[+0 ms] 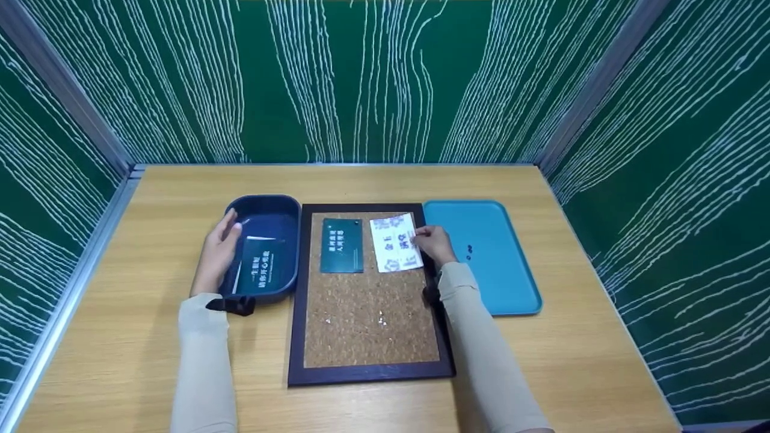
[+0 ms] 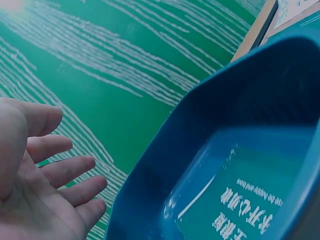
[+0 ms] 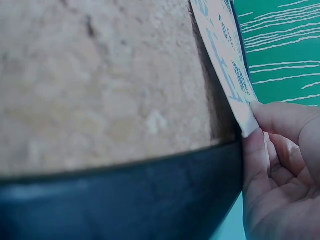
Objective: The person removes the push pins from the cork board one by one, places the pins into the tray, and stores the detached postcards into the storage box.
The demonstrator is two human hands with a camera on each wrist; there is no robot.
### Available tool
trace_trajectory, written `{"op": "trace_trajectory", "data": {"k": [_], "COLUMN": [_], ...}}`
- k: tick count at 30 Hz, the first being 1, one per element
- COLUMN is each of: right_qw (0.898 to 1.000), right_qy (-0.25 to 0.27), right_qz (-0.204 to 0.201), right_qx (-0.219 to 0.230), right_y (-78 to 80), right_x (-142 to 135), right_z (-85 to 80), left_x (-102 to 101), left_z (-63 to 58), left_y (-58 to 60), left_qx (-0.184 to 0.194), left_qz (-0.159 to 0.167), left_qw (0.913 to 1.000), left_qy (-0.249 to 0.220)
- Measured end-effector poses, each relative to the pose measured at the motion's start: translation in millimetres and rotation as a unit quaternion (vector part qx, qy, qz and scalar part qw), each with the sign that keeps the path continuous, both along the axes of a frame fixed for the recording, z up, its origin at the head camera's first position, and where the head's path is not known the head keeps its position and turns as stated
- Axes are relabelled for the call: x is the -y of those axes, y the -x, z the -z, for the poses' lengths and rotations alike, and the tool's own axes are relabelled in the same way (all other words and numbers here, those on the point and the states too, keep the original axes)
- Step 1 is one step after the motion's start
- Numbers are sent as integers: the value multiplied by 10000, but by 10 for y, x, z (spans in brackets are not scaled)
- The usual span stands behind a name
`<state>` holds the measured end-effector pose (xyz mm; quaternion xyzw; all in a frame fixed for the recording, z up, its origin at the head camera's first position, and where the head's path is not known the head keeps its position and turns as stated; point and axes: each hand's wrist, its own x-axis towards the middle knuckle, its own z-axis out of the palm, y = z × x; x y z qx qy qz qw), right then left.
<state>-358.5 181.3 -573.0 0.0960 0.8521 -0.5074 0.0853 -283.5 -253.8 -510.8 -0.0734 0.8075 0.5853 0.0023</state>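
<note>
My right hand pinches the right edge of a white card with purple print, over the upper right of a dark-framed cork board. In the right wrist view, thumb and forefinger hold the edge of this card, which stands slightly raised from the cork. A green card with white writing lies on the cork to its left. My left hand is at the left rim of a dark blue tray, fingers extended, holding nothing. Inside that tray lies another green card.
A light blue tray with a few tiny dark pieces lies right of the board. Small shiny bits sit on the lower cork. Green walls with white lines enclose the wooden table at the back and sides.
</note>
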Motion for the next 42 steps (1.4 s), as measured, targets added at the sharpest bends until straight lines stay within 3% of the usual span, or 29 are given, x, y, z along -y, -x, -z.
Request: {"op": "trace_trajectory", "data": {"k": [9,20,33,42], "right_qw": [9999,9999,9998,9998], "right_qy": [90,89,-148,-141], "right_qz": [117,72,-7,-22], "right_qx": [36,-1,-112,-168], "right_y": [29,15,2,9], "right_x": [7,-3,7,3], "right_z": [24,15,42,38], "left_x": [181,379,376,334], "left_z": [67,232,476,537], "left_y": [-41,-96,-130,-117], "left_qx": [181,548,850,831], "left_qz": [-376,-524,-578,-711], "left_qw": [9991,9961,9894,9864], "left_qy": [-73,-462,-1022,-1227]}}
